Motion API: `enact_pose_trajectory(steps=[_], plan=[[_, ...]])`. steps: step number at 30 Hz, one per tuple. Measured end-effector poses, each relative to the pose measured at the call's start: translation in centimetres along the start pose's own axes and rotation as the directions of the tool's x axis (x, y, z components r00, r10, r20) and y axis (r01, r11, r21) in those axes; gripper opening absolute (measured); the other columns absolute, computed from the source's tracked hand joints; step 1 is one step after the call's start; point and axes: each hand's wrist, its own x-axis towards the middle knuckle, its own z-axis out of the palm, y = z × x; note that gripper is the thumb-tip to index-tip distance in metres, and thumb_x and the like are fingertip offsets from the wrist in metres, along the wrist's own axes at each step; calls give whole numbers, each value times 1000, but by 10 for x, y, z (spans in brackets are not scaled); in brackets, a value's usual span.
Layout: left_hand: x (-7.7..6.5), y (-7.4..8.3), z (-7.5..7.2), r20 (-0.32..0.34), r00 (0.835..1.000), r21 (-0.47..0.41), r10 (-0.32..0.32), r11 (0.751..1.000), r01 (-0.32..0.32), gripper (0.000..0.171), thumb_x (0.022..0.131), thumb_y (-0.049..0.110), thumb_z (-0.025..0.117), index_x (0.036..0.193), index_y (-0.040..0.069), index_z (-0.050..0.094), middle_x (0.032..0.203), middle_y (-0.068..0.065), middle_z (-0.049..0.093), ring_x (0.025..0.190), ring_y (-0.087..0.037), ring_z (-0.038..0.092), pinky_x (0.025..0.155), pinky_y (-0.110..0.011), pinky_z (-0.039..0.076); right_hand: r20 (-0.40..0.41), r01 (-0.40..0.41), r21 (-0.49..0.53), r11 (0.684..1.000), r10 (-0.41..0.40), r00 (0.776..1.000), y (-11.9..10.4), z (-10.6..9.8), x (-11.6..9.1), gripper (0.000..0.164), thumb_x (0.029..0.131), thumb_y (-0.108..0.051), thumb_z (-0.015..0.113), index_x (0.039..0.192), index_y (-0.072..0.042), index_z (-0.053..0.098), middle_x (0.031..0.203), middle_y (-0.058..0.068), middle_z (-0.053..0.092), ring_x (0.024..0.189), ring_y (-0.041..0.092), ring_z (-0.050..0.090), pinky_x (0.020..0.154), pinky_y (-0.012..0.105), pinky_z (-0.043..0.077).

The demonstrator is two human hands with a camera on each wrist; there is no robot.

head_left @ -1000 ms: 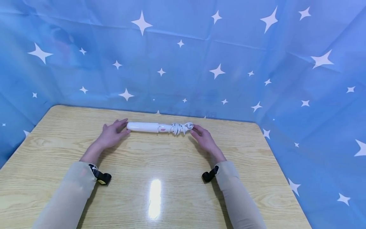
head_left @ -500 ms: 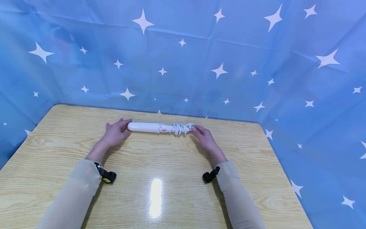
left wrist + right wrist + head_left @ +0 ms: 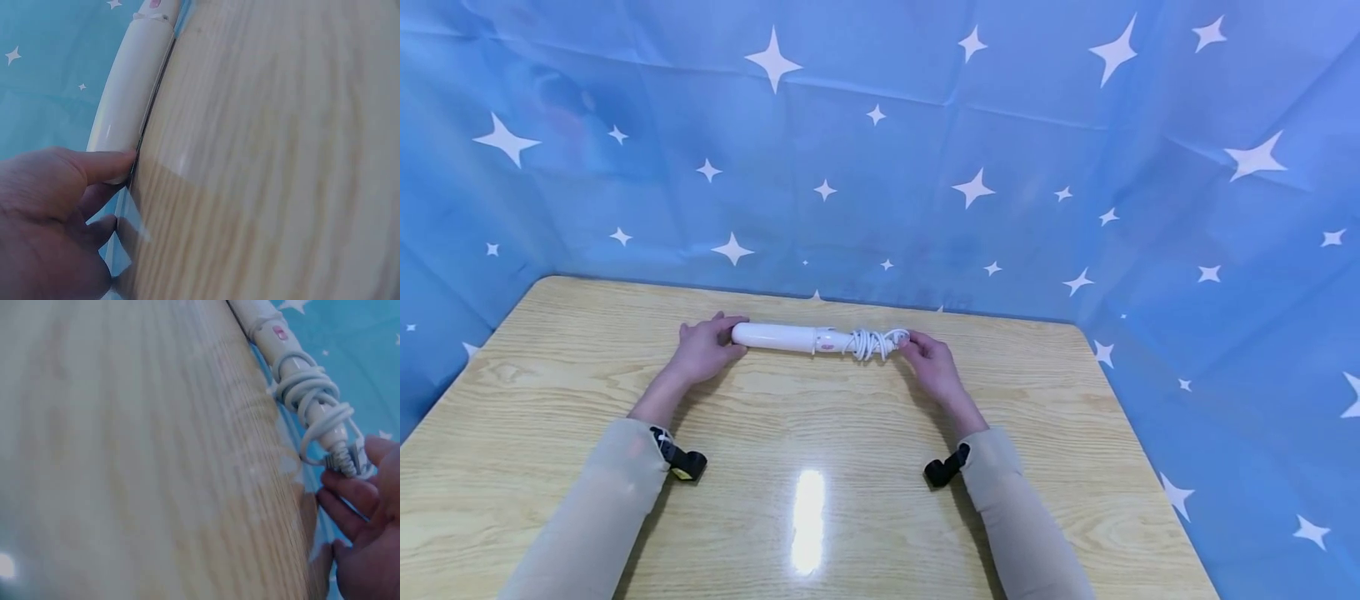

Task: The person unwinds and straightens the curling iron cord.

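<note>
Bridging the gap between the person's two hands, a long, glossy white, rod-shaped appliance (image 3: 775,337) lies crosswise over the far part of a pale wood-grain tabletop (image 3: 880,417). Whether its underside touches that surface cannot be told. The left hand (image 3: 702,350) pinches the smooth rounded end of the thick barrel, thumb on the near side and fingers beyond it. The right hand (image 3: 934,367) pinches the opposite end, thumb and fingertips about a ribbed, pale cord sleeve (image 3: 342,459) where the handle tapers off. Holding both tips probably keeps so long a piece level and lets either end be turned or shifted under control. A thin, pale, flexible cord (image 3: 306,387) is wrapped in loose loops round the handle, just beside the right hand, likely so that it does not trail. A small, oval pink switch (image 3: 280,332) sits between the hands, past the loops towards the barrel, clear of both grips. No box, bag or other container shows near either hand; the handle simply carries the cord on its outside. Beyond both hands hangs a blue cloth backdrop with white four-pointed stars (image 3: 880,167).
</note>
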Motion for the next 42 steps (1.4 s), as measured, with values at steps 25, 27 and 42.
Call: enact_pose_trajectory(steps=[25, 27, 42], plan=[[-33, 15, -22, 55, 994, -524, -90, 845, 105, 61, 90, -2, 75, 145, -8, 50, 143, -31, 53, 123, -30, 62, 91, -21, 57, -84, 77, 207, 975, -61, 995, -32, 0, -43, 41, 105, -11, 61, 140, 9, 55, 122, 30, 67, 112, 40, 68, 96, 35, 58], [-34, 18, -24, 50, 995, -564, -85, 820, 98, 62, 90, -3, 75, 145, -10, 48, 141, -28, 56, 116, -19, 66, 92, -23, 57, -90, 95, 238, 967, -75, 993, -36, -2, -47, 40, 104, -11, 62, 139, 9, 57, 121, 30, 67, 112, 37, 69, 96, 34, 58], [-40, 40, -31, 100, 995, -795, 16, 602, 70, 47, 91, -10, 72, 130, 16, 69, 128, -9, 58, 111, -19, 64, 96, -31, 58, -123, 115, 361, 925, -75, 990, -50, -19, -68, 38, 103, -11, 64, 137, 6, 60, 129, 27, 65, 105, 12, 72, 98, 36, 57]])
